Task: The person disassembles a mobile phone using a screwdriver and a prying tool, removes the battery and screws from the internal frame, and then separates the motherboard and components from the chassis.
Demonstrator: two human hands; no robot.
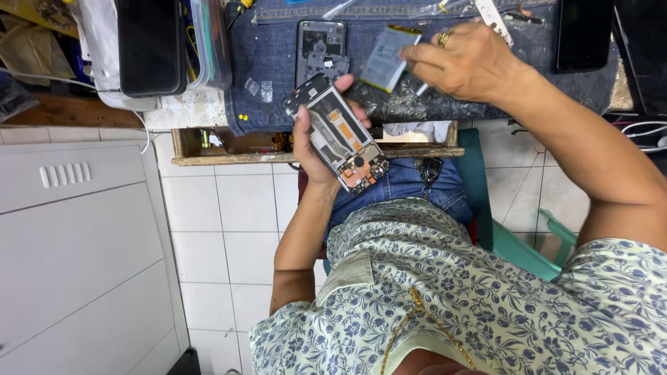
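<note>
My left hand [311, 149] grips an opened phone [340, 135] with its back off, so the inner frame, orange flex cables and circuit board show. It is held tilted above my lap, just in front of the bench edge. My right hand [465, 62], with a ring on one finger, hovers over the bench. It pinches a flat grey phone battery [384, 59] together with a thin white tool [421, 89]. The battery hangs a little above and to the right of the phone, not touching it.
A denim cloth [271, 69] covers the bench, with a dark phone back frame [321, 48] lying on it. A black phone [149, 45] rests on plastic boxes at the left, and another dark phone [583, 31] lies at the top right. A wooden drawer [208, 154], a white cabinet [69, 229] and a teal stool [517, 246] sit below.
</note>
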